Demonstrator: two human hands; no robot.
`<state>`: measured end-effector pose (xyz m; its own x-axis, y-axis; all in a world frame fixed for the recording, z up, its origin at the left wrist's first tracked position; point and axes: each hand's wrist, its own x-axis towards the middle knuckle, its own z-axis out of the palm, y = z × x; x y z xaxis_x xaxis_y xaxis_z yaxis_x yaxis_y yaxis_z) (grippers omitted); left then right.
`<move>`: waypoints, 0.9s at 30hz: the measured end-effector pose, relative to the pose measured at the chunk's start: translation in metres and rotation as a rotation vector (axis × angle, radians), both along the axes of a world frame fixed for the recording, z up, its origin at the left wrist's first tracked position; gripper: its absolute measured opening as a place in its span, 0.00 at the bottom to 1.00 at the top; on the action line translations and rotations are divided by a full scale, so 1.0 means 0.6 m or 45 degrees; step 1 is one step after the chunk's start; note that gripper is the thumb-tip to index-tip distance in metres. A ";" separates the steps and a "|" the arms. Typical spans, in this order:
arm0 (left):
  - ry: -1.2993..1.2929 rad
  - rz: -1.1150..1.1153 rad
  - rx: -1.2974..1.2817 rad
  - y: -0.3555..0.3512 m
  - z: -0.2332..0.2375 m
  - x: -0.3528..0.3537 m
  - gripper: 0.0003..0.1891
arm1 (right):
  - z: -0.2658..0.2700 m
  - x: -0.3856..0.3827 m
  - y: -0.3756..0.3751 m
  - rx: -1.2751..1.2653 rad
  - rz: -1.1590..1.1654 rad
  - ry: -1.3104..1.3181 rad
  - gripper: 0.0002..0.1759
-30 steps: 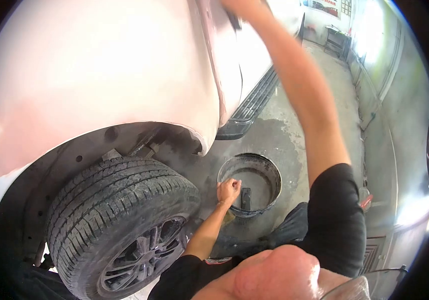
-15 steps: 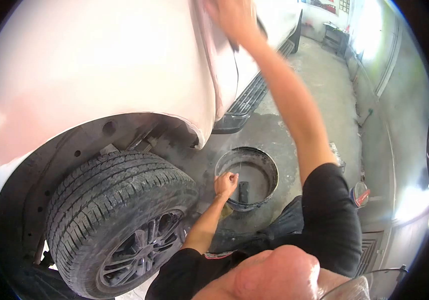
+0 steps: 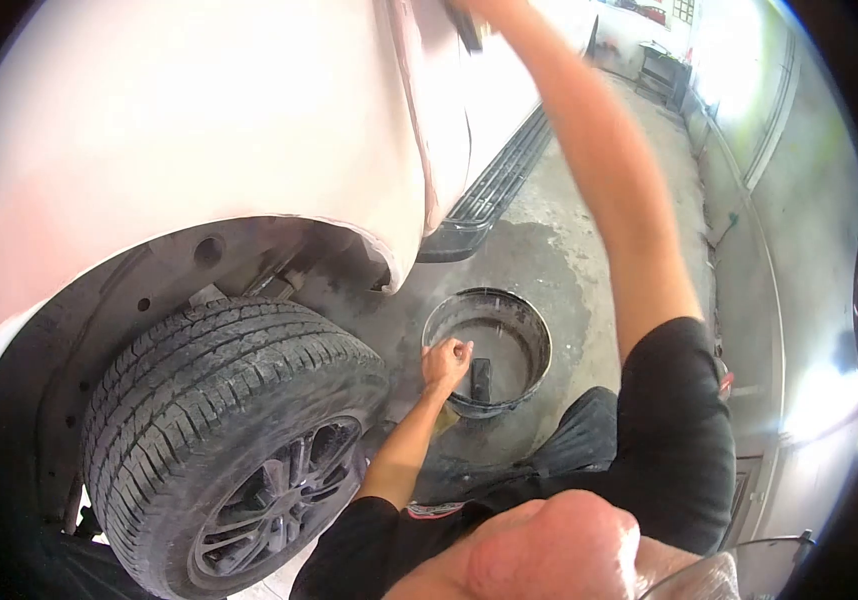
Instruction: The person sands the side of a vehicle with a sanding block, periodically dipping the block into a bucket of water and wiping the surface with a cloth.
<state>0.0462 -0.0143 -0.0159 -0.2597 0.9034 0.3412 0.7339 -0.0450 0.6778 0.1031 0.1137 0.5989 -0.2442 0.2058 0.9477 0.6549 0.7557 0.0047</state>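
Observation:
My left hand is closed, fingers curled in, over the near left side of a round dark tub. What it may hold is hidden. A dark rectangular block sits inside the tub, right of that hand. My right arm reaches up to the pale vehicle body, and my right hand is at the top edge of the view. Its fingers are cut off and blurred, so their grip is hidden. A dark edge shows just under it. Pinkish patches mark the body panel.
A large tyre fills the lower left under the wheel arch. A black side step runs along the vehicle. Wet concrete floor surrounds the tub. A wall runs down the right, with a small stand far back.
My right hand has moved up, partly out of view. My left hand stays closed by the tub. The whole view has shifted slightly.

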 end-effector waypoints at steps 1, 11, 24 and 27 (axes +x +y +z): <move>-0.018 -0.003 0.013 0.002 0.003 0.002 0.17 | -0.096 0.004 0.017 0.002 -0.031 -0.021 0.32; -0.001 0.052 -0.026 0.012 -0.025 -0.010 0.16 | -0.702 0.168 -0.005 -0.840 -0.291 -0.478 0.40; 0.771 0.252 1.098 0.222 0.620 -0.002 0.46 | -0.964 0.239 0.100 -1.236 -0.276 -0.708 0.37; 1.064 0.509 1.111 0.289 0.730 -0.037 0.50 | -0.952 0.244 0.082 -1.121 -0.188 -0.607 0.37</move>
<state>0.0237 0.1593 0.4220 0.1192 0.2059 0.9713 0.9870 0.0814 -0.1383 0.2493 0.1628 0.0277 -0.4732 0.8433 0.2548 0.8177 0.5281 -0.2293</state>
